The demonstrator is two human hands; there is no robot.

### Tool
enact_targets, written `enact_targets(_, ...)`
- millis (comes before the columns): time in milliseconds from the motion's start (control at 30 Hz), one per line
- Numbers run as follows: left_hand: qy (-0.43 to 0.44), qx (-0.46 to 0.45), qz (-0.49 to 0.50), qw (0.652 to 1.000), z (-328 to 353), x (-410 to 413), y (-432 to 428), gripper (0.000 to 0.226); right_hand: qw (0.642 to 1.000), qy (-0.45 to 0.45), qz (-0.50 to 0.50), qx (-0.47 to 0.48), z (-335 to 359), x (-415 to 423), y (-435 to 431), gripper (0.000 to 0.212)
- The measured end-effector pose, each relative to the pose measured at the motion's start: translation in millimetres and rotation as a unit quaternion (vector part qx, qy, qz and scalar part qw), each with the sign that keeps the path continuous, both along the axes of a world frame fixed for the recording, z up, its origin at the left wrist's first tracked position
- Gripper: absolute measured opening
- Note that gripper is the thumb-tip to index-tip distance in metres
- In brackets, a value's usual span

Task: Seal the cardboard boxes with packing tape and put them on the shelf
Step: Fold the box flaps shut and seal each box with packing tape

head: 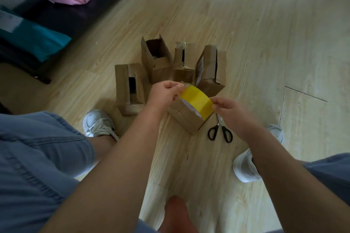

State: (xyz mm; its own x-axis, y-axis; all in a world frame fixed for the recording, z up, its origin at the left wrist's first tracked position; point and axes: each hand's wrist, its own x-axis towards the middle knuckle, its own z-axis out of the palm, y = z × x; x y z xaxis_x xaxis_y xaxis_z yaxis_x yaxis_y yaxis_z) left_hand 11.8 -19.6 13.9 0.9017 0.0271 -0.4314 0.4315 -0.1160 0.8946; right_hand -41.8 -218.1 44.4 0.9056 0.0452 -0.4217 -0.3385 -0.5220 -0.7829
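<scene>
You had barely begun: left grip (164,94) pinched the tape end (183,85), right grip (229,111) held the roll (197,102), and the boxes (159,62) stood unsealed on the floor (246,24).

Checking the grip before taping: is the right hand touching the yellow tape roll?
Touching. The head view shows the right hand pinching the yellow tape roll at its right edge with its fingertips, with no gap.
</scene>
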Motion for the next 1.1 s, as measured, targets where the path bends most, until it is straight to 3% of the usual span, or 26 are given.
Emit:
enact_targets(267, 0.002, 0.034, -0.001, 0.999, -4.6, 1.1, -4.1, 0.025, 0.999, 0.03, 0.006, 0.014, -4.5, 0.3, 2.6, 0.028)
enact_targets(400, 0.029, -0.008, -0.023, 0.999, -6.1, -0.3, -0.2, 0.013, 0.998, 0.054, -0.006, 0.04, -4.1, 0.0, 3.2, 0.025)
enact_targets(567, 0.036, 0.002, 0.014, 0.999, -9.2, 0.7, 1.5, 0.007, 0.996, 0.073, 0.034, 0.039, -10.4, -0.8, 14.1, 0.011)
enact_targets(800, 0.019, 0.051, 0.029, 0.998, -9.1, 6.2, 1.5, 0.012, 0.999, 0.013, 0.028, 0.012, -10.7, 1.5, 26.8, 0.026)
enact_targets(1000, -0.005, 0.081, 0.037, 0.996, -8.2, 17.0, 0.6, 0.018, 0.997, 0.027, -0.019, -0.07, -15.5, 4.7, 21.9, 0.044)
enact_targets(1100, 0.007, 0.077, 0.09, 0.993, -8.8, 18.9, 0.6, 0.017, 0.993, 0.033, -0.033, -0.113, -17.5, 8.7, 16.2, 0.058)
